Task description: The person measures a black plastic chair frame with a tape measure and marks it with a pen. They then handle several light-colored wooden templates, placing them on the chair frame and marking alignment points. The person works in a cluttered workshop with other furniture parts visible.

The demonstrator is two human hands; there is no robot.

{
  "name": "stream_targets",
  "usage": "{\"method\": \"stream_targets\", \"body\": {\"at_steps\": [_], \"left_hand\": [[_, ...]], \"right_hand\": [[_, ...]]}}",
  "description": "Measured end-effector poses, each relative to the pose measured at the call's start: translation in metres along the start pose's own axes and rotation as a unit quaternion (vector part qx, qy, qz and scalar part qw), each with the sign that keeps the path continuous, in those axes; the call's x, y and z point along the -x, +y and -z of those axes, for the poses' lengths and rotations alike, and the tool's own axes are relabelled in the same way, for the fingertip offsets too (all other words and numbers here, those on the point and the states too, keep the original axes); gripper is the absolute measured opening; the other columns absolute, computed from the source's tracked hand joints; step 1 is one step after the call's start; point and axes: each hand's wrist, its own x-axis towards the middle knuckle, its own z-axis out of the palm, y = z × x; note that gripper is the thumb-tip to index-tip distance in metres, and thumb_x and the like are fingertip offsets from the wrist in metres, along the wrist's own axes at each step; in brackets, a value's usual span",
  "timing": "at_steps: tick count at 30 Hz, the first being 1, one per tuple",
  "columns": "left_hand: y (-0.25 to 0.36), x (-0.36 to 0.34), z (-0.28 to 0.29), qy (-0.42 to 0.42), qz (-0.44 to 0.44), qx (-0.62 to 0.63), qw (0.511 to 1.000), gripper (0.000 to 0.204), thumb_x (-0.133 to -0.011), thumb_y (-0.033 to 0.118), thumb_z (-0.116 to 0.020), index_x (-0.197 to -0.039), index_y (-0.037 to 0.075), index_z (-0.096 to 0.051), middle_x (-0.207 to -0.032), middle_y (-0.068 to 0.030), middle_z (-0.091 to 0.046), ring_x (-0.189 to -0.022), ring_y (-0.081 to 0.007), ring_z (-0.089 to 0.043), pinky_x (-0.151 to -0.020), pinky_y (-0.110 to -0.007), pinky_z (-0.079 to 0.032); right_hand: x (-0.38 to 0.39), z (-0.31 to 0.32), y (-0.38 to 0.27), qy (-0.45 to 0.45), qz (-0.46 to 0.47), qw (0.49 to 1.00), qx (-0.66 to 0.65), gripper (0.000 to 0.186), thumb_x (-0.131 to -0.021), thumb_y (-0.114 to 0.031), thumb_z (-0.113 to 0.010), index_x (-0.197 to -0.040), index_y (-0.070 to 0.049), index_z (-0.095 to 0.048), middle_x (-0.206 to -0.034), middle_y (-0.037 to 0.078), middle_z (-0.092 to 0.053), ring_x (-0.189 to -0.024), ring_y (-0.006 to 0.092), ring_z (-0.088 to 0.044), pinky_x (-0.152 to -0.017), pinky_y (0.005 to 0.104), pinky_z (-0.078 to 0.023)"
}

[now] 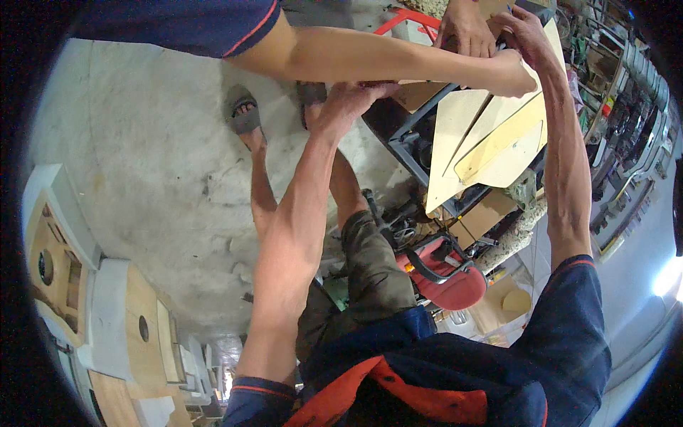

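My left hand (350, 107) reaches toward the near-left corner of a dark metal-framed stand (409, 139). A co-worker's forearm (377, 57) crosses in front of it and partly hides its fingers. At the far side of the stand, my right hand (525, 35) is bent with its fingers curled; a small blue tip shows there, but what they hold is unclear. Pale cream flat panels (455, 124) lie on the stand, one with a yellow rounded shape (501, 151). The co-worker's hands (516, 75) are close to my right hand, over the panels.
The co-worker's sandalled foot (245, 110) stands on the concrete floor (156, 164) to the left. A red seat-like object (448, 274) sits below the stand among clutter. Wooden boxes with round holes (135, 320) stand at lower left. Dark parts crowd the right-hand wall (629, 142).
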Motion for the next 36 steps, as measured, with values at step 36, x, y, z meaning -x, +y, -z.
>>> {"method": "stream_targets", "body": {"at_steps": [36], "left_hand": [[-0.078,-0.034,0.016,-0.129,-0.64,-0.754,0.064,0.054,-0.097,0.037,-0.06,-0.145,0.012,-0.051,-0.153,-0.0015,-0.044,-0.141,-0.0165,-0.041,-0.113,-0.043,-0.044]], "right_hand": [[0.179,-0.008,0.015,0.075,0.085,0.994,0.0,0.023,-0.1,-0.009,-0.064,-0.118,0.001,-0.072,-0.091,0.005,-0.07,-0.084,0.0111,-0.065,-0.077,0.027,-0.054]]}}
